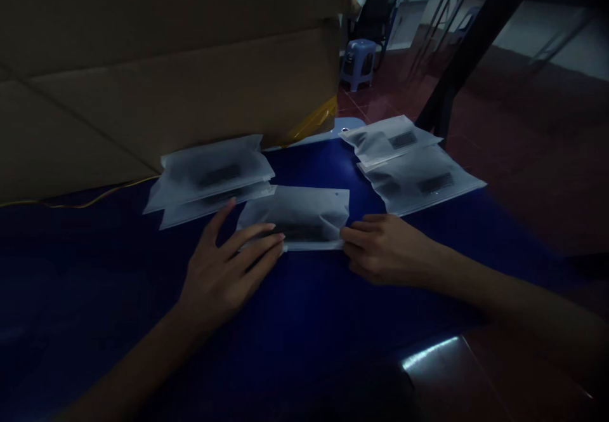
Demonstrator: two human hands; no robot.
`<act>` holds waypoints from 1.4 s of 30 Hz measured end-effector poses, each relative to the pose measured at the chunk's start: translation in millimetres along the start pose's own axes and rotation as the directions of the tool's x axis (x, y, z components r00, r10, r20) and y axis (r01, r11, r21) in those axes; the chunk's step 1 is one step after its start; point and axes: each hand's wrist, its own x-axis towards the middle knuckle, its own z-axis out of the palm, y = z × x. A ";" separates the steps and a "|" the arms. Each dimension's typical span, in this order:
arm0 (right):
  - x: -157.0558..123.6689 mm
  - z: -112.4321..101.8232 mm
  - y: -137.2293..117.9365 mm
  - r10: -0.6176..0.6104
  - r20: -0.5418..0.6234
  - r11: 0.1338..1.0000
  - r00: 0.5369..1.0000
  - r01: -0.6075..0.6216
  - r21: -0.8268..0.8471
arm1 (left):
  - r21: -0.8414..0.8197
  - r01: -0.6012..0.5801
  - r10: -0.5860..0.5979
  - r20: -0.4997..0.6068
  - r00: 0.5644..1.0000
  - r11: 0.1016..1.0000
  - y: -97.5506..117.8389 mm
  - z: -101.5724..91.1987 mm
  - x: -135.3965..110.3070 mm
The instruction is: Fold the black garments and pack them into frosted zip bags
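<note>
A frosted zip bag (pixel 304 209) with something dark inside lies flat in front of me, its zip edge towards me. My left hand (pixel 231 263) rests over the bag's left end, fingers spread, fingertips on the bag near the zip edge. At the right end of that edge my right hand (pixel 380 247) is closed, the fingers pinching the bag's corner. Beyond my left hand lies a stack of similar frosted bags (pixel 214 171). More frosted bags (pixel 423 178) overlap one another at the right, past my right hand.
All the bags lie on a dark blue table (pixel 295 320). A large cardboard box (pixel 190 85) stands along the back left, with a thin yellow wire (pixel 95 201) at its foot. Further off are a plastic stool (pixel 358 63), a black chair (pixel 378 16) and a seated person.
</note>
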 end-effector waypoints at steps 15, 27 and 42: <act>-5.2 4.6 20.9 0.368 0.075 0.928 0.927 -0.362 -0.083 | 0.167 0.124 -0.158 0.208 0.965 0.978 -20.2 -1.3 -13.1; -0.7 1.8 8.2 0.324 -0.121 0.945 0.938 -0.327 0.000 | -0.130 0.024 0.008 0.240 0.971 0.991 -9.8 7.8 -8.6; 8.5 14.4 -13.6 -0.010 -0.457 0.999 0.889 -0.010 -0.041 | -0.119 0.054 -0.025 0.229 0.973 0.991 -0.2 9.8 -6.5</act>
